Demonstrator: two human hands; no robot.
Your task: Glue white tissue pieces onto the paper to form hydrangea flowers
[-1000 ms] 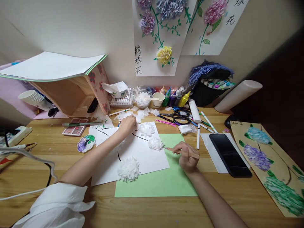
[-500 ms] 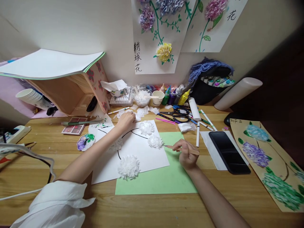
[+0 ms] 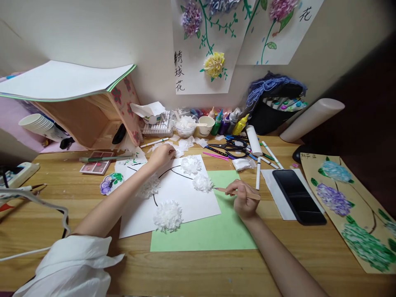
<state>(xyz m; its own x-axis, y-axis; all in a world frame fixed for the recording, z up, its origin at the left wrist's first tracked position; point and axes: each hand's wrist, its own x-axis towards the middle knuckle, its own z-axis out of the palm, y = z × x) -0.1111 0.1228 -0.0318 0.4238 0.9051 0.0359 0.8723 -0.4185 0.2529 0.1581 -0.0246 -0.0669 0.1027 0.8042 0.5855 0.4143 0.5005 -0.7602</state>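
Note:
My left hand (image 3: 162,156) reaches to the top edge of a white sheet (image 3: 192,206), among loose white paper squares (image 3: 185,144). Its fingers are bent together; whatever is between them is hidden. My right hand (image 3: 244,200) grips a wooden pencil (image 3: 225,190) over the green paper (image 3: 204,239), its tip pointing left. That tip is beside a fluffy white paper flower (image 3: 202,182) on the sheet. More white flowers lie there: one above it (image 3: 191,164), a larger one at the lower edge (image 3: 168,216), and one partly behind my left forearm (image 3: 148,186). Black lines are drawn between them.
Scissors (image 3: 232,147), markers (image 3: 258,174) and a paper cup (image 3: 206,125) stand or lie behind the sheet, near paint bottles (image 3: 240,124). A phone (image 3: 298,198) and finished flower picture (image 3: 349,214) are on the right. Left are a paint-smeared palette (image 3: 111,183) and cables (image 3: 46,196).
My left hand has shifted slightly left at the paper squares, and its fingers have drawn in. My right hand and the pencil stay almost still. The view has tilted slightly.

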